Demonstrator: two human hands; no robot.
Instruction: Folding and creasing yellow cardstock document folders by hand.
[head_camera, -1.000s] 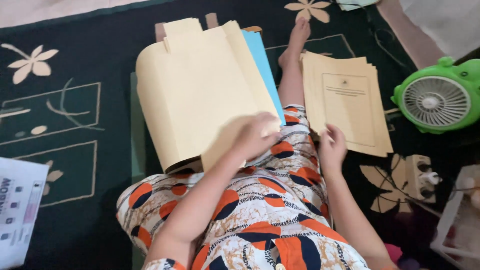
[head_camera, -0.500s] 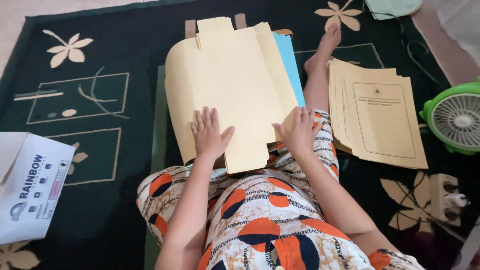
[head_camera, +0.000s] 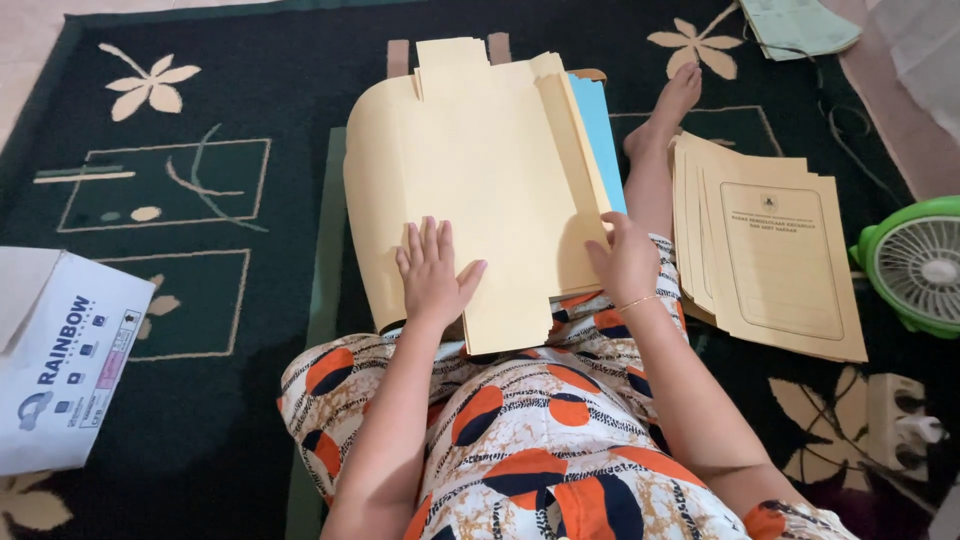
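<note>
A large tan paper folder (head_camera: 480, 170) with flaps lies unfolded across my lap, over a blue sheet (head_camera: 603, 125) that shows at its right edge. My left hand (head_camera: 432, 270) rests flat on the folder's lower middle, fingers spread. My right hand (head_camera: 625, 262) presses the folder's lower right edge, fingers curled on the paper. A stack of folded tan folders (head_camera: 775, 255) with a printed front lies to the right of my leg.
I sit on a dark green carpet (head_camera: 200, 120) with cream flowers. A white paper package (head_camera: 60, 365) lies at the left. A green fan (head_camera: 918, 265) and a white power strip (head_camera: 895, 420) sit at the right. Green cloth (head_camera: 800, 25) lies at the top right.
My left hand moved from the folder's lower edge to lie flat on it. My right hand came off the side stack onto the folder's right edge. The view shifted left.
</note>
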